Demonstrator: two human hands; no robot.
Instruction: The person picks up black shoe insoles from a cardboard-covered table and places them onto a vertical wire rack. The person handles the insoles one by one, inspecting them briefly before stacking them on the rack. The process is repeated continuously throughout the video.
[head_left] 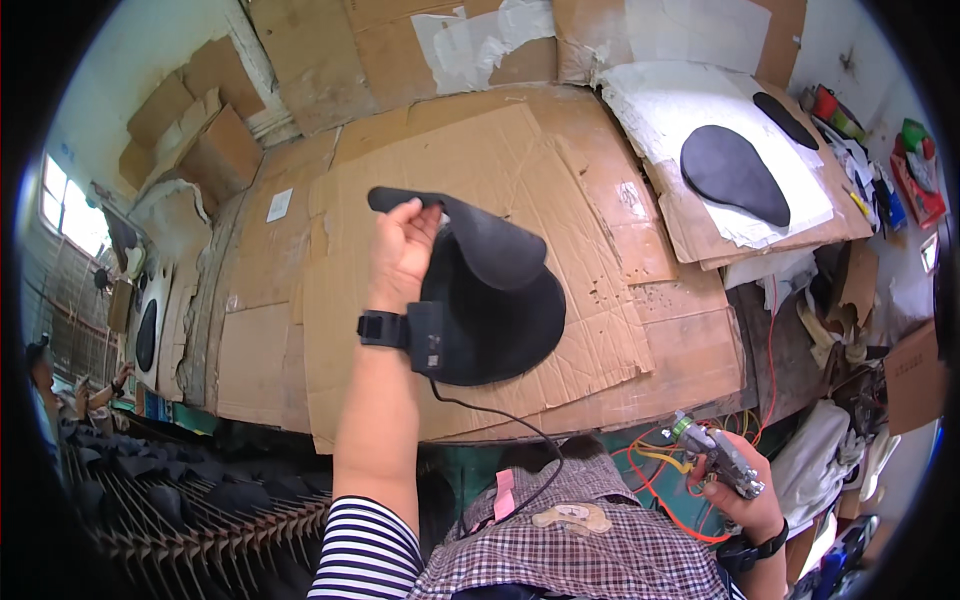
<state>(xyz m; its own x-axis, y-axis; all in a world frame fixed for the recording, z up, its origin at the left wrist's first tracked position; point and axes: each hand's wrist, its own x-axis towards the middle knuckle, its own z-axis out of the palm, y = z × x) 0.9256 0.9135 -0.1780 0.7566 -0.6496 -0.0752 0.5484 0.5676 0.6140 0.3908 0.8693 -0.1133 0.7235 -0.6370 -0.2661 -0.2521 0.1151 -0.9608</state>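
My left hand [402,250] pinches the narrow end of a thin black flexible sheet [490,245], which curls up from the cardboard. Beneath it lies a wide rounded black piece [510,345]; whether the two are one folded piece or separate ones, I cannot tell. A black box [427,335] strapped to my left wrist hides part of the rounded piece, and a cable runs down from it. Low on the right, my right hand [745,490] is wrapped round a metal spray gun [720,458], held away from the black pieces.
Cardboard sheets [390,170] cover the table. At the right, a black teardrop-shaped piece [735,175] and a smaller one [785,120] lie on white paper [660,100]. Orange and yellow hoses [650,460] hang near the spray gun. Many black pieces [160,490] fill a rack at lower left.
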